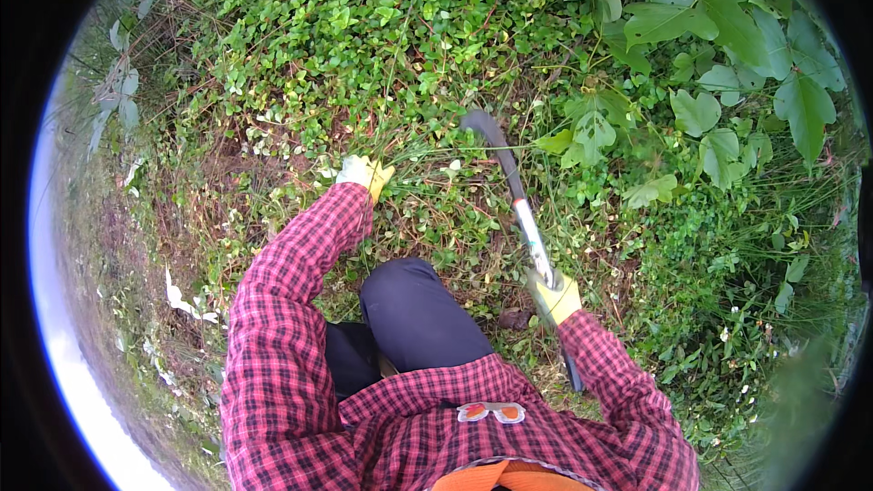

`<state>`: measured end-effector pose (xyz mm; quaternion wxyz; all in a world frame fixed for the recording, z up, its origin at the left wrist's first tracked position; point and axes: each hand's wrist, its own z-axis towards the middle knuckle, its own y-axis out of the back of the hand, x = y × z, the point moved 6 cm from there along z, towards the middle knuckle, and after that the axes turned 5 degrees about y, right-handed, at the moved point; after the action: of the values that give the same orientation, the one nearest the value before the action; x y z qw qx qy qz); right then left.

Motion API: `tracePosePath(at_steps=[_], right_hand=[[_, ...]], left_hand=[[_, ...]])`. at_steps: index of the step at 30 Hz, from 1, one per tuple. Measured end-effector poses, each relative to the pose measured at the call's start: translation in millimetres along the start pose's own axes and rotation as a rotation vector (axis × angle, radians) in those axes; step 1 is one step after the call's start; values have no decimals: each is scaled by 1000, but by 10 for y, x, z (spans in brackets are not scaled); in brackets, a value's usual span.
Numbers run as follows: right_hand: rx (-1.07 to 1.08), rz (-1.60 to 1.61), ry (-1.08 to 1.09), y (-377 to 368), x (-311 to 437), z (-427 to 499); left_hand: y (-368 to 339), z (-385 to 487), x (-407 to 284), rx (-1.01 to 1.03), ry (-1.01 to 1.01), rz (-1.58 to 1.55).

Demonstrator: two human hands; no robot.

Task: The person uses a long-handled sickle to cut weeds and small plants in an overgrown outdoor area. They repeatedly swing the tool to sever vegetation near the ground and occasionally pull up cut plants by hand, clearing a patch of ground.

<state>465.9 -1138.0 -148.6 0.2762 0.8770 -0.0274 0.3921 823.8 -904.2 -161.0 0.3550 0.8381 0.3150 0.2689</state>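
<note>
My left hand (367,176), in a yellow and white work glove, is among grass stems and low creeping plants at left of centre. Its fingers are curled towards long green grass blades (416,157); whether they grip the blades is not plain. My right hand (559,296), in a yellow and grey glove, is closed around the handle of a sickle (532,235). The handle has a silver-white shaft with a red ring. Its dark curved blade (501,150) points away from me over the plants, its tip slightly blurred. The handle's dark end shows below my right wrist.
Dense leafy ground cover (368,20) spreads ahead. Large lobed leaves (733,13) stand at the upper right, with tall grass (805,218) along the right side. My bent knee (416,307) is between my arms. Pale dry leaves (181,296) lie at the left.
</note>
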Motion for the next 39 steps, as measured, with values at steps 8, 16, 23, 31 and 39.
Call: tracePosePath(at_steps=[8,16,23,31,39], right_hand=[[14,-23,204,-136,1894,1060],[2,-66,-227,-309,-916,-584],[45,-255,-262,-630,-1144,-512],[-2,319,-309,-289,-580,-816],[27,397,-53,-64,219,-131]], left_hand=[[-276,317,86,-71,11,12],[-96,-466,611,-224,-246,-413],[968,-491,30,-523,-174,-71],[641,-40,-1035,-236,-259,144],[586,-343,-521,-248,-209,137]])
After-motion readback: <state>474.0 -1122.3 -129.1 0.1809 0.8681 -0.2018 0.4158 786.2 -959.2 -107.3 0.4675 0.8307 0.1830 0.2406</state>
